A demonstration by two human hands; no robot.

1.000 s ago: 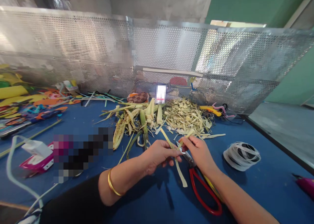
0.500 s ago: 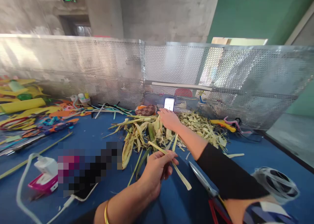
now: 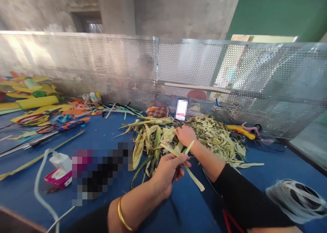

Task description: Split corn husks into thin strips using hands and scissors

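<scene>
My left hand, with a gold bangle at the wrist, pinches two narrow pale-green dried leaf strips that cross between thumb and fingers. Beyond it, my right hand is over the inner edge of the leaf pile, its fingers stretched forward and partly bent. No object shows in it, though its fingertips blend with the leaves. Long dried leaves, which look like corn husks, lie to its left. Shorter shredded pieces are heaped to its right. A lit phone stands upright just behind that hand.
A perforated metal screen closes off the back of the blue table. Red-handled scissors lie partly under my right sleeve. A coil of clear strips is at right. Left are a white charger, cables and colourful craft scraps.
My right hand has drawn back from the phone down to the leaf pile. My left hand keeps the crossed strips. The whole view has shifted slightly.
</scene>
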